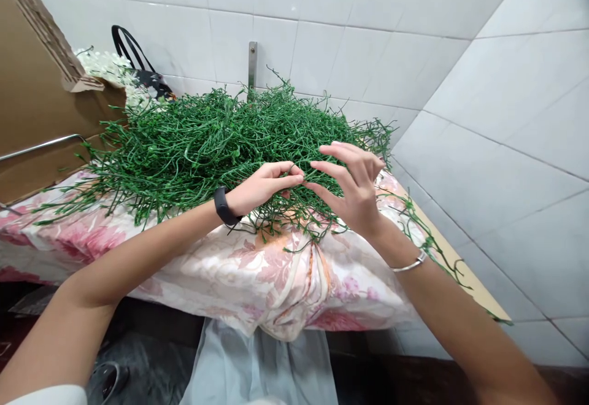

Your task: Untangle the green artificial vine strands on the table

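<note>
A large heap of green artificial stems with thin, tangled branches covers much of the cloth in front of me. My left hand is at the heap's near edge, thumb and fingers pinched together. A thin green stem shows at its fingertips; most of that piece is lost against the heap. My right hand hovers over the heap's right side with its fingers spread. The tip of its index finger is very near the left fingertips; whether they touch, I cannot tell. Nothing is visible in the right hand.
A floral cloth covers the table. At left stands a cardboard box, with white artificial flowers and a dark bag behind. Loose green stems lie along the right edge. White tiled walls enclose the back and right.
</note>
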### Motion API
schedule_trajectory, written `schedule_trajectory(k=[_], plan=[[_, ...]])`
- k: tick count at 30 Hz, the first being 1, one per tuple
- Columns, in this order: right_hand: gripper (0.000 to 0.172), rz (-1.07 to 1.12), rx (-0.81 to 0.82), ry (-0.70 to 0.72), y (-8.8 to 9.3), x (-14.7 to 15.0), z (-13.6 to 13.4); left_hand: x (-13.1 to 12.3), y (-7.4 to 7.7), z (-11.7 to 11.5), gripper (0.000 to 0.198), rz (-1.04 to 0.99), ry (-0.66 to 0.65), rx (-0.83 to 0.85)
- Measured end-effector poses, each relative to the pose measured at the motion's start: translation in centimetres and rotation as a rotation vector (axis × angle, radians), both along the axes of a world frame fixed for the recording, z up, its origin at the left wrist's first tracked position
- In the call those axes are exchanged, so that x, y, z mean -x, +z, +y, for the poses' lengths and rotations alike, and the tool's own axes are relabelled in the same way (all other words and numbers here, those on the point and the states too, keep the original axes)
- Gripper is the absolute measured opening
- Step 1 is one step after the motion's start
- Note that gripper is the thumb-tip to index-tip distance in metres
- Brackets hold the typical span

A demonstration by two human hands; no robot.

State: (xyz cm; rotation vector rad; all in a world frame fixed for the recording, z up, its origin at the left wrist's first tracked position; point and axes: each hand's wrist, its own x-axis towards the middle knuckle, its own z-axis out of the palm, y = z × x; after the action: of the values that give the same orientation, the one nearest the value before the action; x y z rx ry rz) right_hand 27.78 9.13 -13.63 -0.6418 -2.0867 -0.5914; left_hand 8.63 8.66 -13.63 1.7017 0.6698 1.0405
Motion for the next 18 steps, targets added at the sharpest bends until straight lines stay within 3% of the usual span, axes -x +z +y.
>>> schedule_trajectory(k=[5, 12, 18], plan=[[0.047, -0.080, 0.080, 0.148, -0.38, -0.10, 0.34, 0.17, -0.14, 0.39, 0.014, -0.012, -0.051, 0.072], [0.062, -0.213, 0.006, 0.150, -0.25, -0.34, 0.54, 0.36, -0.44, 0.81, 0.014, -0.037, -0.095, 0.108], [0.047, -0.192, 0.017, 0.170, -0.50, -0.16, 0.23, 0.63, -0.18, 0.79, 0.014, 0.047, -0.169, 0.033]])
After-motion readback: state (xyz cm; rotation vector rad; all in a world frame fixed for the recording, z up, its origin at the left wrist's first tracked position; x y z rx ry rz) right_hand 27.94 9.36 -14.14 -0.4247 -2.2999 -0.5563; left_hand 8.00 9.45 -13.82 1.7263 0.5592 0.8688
